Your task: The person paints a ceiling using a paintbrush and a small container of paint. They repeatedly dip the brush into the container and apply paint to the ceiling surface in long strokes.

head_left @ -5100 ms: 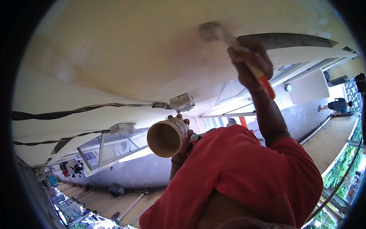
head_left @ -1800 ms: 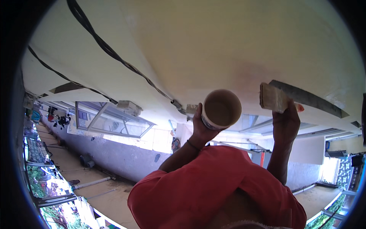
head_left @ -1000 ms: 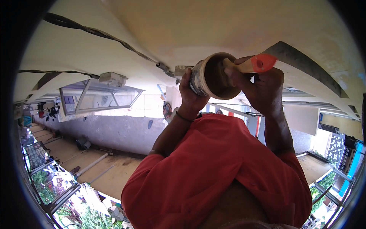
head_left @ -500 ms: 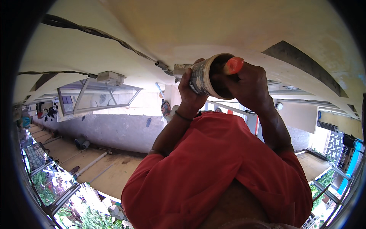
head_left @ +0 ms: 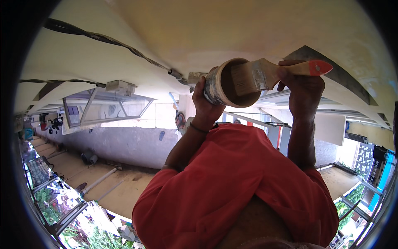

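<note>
My left hand (head_left: 205, 101) grips a stained, cream paint pot (head_left: 215, 87) tilted with its mouth toward the camera. My right hand (head_left: 302, 91) holds a wide paintbrush (head_left: 266, 74) by its wooden handle with a red tip, the bristles (head_left: 242, 79) across the pot's mouth, partly within the rim. Just behind the pot a small metal box (head_left: 195, 79) is fixed to the cream painted surface (head_left: 207, 33) that fills the top of the view. My red shirt and forearms fill the lower middle.
Twisted black cables (head_left: 103, 38) run along the painted surface to fittings and a second box (head_left: 120, 88). An open framed window (head_left: 107, 108) is at left, a dark recessed strip (head_left: 340, 74) at right. Pipes (head_left: 99, 180), a grey band of wall (head_left: 137, 145) and greenery lie beyond.
Since half a second ago my right hand has drawn the brush rightward, partly out of the pot, so its metal band and bristles now show. My left hand with the pot has barely moved.
</note>
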